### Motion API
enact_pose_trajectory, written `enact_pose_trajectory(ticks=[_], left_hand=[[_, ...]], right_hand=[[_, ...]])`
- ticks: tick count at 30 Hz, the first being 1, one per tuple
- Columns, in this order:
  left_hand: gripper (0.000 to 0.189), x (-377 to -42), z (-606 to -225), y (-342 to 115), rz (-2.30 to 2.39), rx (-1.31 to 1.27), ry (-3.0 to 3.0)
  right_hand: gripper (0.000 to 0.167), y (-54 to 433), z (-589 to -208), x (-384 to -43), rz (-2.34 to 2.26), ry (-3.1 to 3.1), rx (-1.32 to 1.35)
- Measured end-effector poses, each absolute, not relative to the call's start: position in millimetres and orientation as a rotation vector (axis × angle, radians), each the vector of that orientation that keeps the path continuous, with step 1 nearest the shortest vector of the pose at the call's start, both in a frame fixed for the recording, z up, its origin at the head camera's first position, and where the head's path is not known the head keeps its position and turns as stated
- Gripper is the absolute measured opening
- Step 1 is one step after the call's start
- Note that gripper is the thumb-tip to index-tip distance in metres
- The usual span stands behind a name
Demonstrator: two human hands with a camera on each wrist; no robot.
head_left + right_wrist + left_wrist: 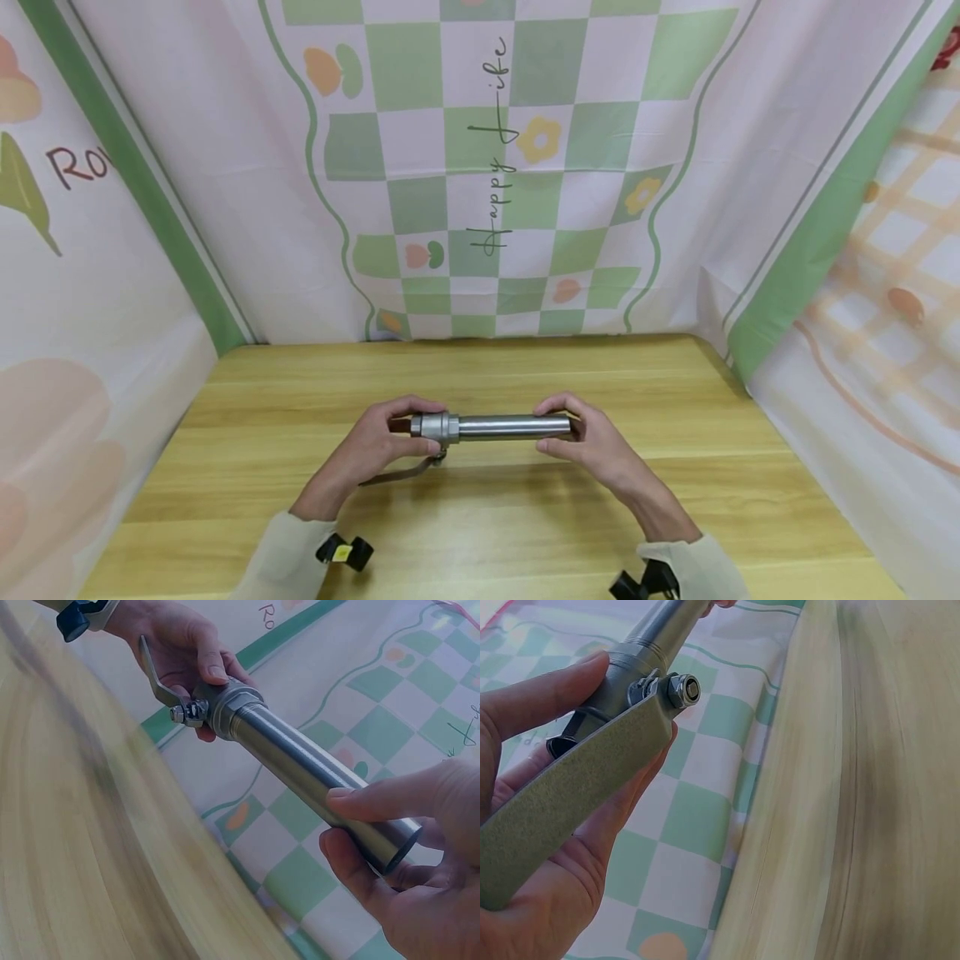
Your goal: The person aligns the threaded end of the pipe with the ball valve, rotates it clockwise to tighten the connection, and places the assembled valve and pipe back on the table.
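A steel ball valve with a flat lever handle sits in my left hand, thumb and fingers gripping its body from both sides. Threaded into the valve's right end is a shiny metal pipe; some thread shows at the joint in the right wrist view. My right hand pinches the pipe near its free, hollow end. Valve and pipe lie in one straight line, held level above the table. The lever hangs on the near side, pointing left, fastened by a nut.
Beneath the hands spreads a wood-grain table. A checked, printed curtain hangs at its back edge, and more printed cloth stands along both sides. Black wrist cameras are strapped over the pale sleeves.
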State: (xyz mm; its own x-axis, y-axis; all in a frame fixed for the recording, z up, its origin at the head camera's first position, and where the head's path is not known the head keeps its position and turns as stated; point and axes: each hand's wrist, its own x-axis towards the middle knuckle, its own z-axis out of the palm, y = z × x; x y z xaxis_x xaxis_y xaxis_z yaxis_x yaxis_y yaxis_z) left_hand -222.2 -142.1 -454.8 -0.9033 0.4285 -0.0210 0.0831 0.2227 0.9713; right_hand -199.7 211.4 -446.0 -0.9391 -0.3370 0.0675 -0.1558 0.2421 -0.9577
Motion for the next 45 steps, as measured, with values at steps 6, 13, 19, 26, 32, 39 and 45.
enact_pose_trajectory(ticks=[6, 13, 19, 26, 32, 39, 45], left_hand=[[0.047, -221.3, -453.5, -142.3, 1.732, 0.475, 2.217], [0.047, -221.0, -453.0, -142.7, 1.731, 0.477, 2.219], [0.046, -221.2, -453.1, -142.7, 1.731, 0.484, 2.223], [0.047, -220.6, -452.4, -143.1, 1.73, 0.482, 2.227], [0.047, -220.7, -452.9, -142.6, 1.732, 0.483, 2.225], [0.047, -221.4, -452.9, -142.4, 1.736, 0.485, 2.224], [0.046, -221.8, -453.3, -142.4, 1.734, 0.492, 2.227]], right_hand=[[0.042, 211.8, -445.6, -199.2, -1.782, 2.334, -0.471], [0.041, 211.0, -443.2, -198.6, -1.779, 2.326, -0.435], [0.042, 211.0, -441.5, -197.9, -1.775, 2.327, -0.432], [0.043, 211.4, -441.9, -197.5, -1.771, 2.339, -0.435], [0.041, 210.7, -441.8, -196.9, -1.785, 2.346, -0.432], [0.04, 210.8, -441.9, -197.2, -1.783, 2.345, -0.421], [0.04, 210.8, -443.4, -197.6, -1.813, 2.316, -0.439]])
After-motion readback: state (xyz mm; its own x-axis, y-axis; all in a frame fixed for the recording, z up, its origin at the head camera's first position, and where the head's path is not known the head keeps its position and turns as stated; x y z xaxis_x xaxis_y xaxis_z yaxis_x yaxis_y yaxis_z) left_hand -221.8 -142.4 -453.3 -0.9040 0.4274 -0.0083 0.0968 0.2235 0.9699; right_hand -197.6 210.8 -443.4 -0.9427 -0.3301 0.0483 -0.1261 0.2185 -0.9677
